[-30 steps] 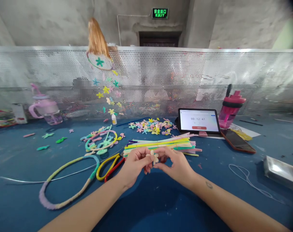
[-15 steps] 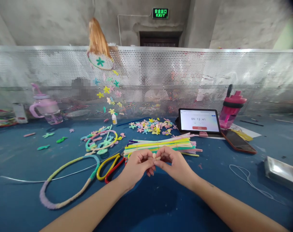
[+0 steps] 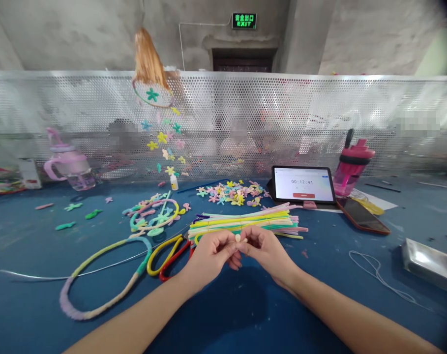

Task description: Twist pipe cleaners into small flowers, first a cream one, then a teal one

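Observation:
Before my chest, my left hand (image 3: 215,251) and my right hand (image 3: 266,250) meet fingertip to fingertip. Both are closed in a pinch on a small cream pipe cleaner piece (image 3: 238,238). Its rounded end pokes up between the fingers; the rest of it is hidden. Just beyond the hands lies a bundle of pastel pipe cleaners (image 3: 245,221). Scissors (image 3: 166,260) with yellow and red handles rest left of my left hand. Further left is a large wrapped hoop (image 3: 142,263) with a clear line across it.
Behind the bundle is a pile of small pipe cleaner flowers (image 3: 236,191). A smaller hoop (image 3: 177,206), a glue bottle (image 3: 174,183) and a pink cup (image 3: 74,167) are leftward. To the right are a tablet (image 3: 302,184), a phone (image 3: 363,216), a string (image 3: 378,278) and a metal box (image 3: 432,263).
My hands have shifted slightly to the right and down, still pinching the cream piece. A little more of its rounded end shows. Other things on the table stay put.

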`<state>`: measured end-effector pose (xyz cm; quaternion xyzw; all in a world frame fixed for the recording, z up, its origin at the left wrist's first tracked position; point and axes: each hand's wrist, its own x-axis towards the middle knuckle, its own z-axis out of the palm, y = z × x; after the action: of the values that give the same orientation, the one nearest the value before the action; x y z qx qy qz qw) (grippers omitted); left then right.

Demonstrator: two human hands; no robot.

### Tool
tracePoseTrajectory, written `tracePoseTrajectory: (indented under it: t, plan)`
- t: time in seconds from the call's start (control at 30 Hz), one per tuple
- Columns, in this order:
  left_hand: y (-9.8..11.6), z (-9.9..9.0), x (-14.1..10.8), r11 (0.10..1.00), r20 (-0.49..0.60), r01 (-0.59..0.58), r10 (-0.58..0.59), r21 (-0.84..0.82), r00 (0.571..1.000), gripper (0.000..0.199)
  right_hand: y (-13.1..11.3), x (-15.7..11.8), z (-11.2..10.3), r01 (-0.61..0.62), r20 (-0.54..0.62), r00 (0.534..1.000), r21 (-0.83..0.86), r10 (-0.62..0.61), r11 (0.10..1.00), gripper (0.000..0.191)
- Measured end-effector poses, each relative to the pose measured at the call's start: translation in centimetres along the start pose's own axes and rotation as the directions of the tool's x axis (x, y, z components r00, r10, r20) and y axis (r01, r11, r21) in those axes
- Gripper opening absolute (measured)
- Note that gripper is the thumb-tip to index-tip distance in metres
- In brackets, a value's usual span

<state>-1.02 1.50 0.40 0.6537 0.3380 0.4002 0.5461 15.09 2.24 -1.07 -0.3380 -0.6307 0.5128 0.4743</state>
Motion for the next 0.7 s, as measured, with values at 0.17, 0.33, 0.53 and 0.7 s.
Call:
tracePoseTrajectory:
  t: [0.17, 0.33, 0.53, 0.7]
  plan:
    - [0.2, 0.0, -0.2, 1.0, 0.021, -0.01, 0.01, -0.022, 1.0, 0.023, -0.1, -0.1, 0.3, -0.006, -0.023, 1.0, 0.061, 0.007, 0.998, 0.028]
    - [0.6, 0.2, -0.1, 1.0, -0.016, -0.015, 0.015, 0.001, 1.0, 0.025, -0.6, -0.2, 0.5, 0.005, -0.006, 1.0, 0.107, -0.004, 0.994, 0.027]
    - [0.3, -0.3, 0.2, 0.995, -0.055, 0.022, -0.028, -0.1, 0.998, 0.025, -0.3, 0.2, -0.4, 0.109, -0.016, 0.993, -0.164, -0.113, 0.98, 0.022]
    - [0.4, -0.4, 0.2, 0.986, -0.047, 0.049, -0.057, -0.162, 0.997, 0.025, -1.4, 0.2, -1.1, 0.227, 0.118, 0.974, -0.414, -0.195, 0.882, 0.013]
